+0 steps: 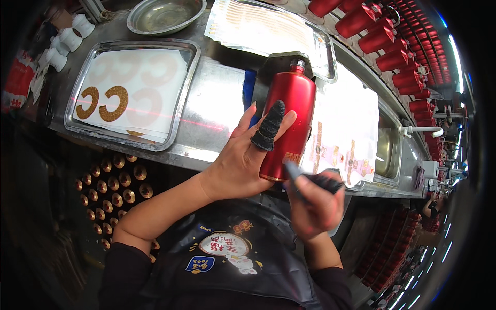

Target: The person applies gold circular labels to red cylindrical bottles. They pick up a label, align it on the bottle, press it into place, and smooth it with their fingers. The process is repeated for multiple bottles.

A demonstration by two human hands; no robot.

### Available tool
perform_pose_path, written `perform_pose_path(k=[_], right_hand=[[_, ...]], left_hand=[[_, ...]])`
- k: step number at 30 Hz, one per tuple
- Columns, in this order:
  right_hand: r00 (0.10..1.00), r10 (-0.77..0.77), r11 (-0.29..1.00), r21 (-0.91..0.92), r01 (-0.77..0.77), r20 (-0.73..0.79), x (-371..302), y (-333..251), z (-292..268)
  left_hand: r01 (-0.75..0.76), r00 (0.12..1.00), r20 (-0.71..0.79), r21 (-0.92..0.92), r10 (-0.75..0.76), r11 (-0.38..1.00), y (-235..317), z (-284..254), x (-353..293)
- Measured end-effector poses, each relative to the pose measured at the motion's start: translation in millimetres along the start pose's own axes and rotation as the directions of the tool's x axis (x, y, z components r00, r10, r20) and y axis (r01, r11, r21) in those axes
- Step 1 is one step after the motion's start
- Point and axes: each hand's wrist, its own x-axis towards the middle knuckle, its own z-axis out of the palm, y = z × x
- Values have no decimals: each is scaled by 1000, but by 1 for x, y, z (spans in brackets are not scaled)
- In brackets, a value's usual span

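Observation:
A glossy red metal bottle (297, 98) lies tilted in front of me, its threaded neck pointing away and its base toward me. My left hand (235, 160) grips it from the left, with a black wrap round one finger and the fingertips along the bottle's side. Small gold marks show near the base. Against that spot my right hand (316, 206), blurred by motion and also with a black finger wrap, presses a grey flat scraper (292, 174). A dark angular rest (274, 64) stands under the neck end.
At left a metal tray (194, 57) holds white sheets with gold C-shaped decals (114, 103). A metal bowl (168, 15) stands behind it. Decal sheets (356, 119) lie right of the bottle, beside a sink (388, 150) with a white tap (429, 132). Red bottles (374, 36) line the far right.

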Motion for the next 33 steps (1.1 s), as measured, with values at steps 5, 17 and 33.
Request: perform_pose_path(k=[5, 17, 33], right_hand=[[975, -145, 979, 164, 118, 167, 0, 8, -5], [967, -153, 953, 290, 90, 202, -53, 45, -18], [978, 126, 881, 435, -186, 165, 64, 59, -1]], left_hand=[[-26, 999, 25, 74, 25, 997, -6, 3, -4], [131, 989, 93, -156, -117, 979, -5, -7, -13], [124, 992, 12, -25, -124, 992, 10, 14, -14]])
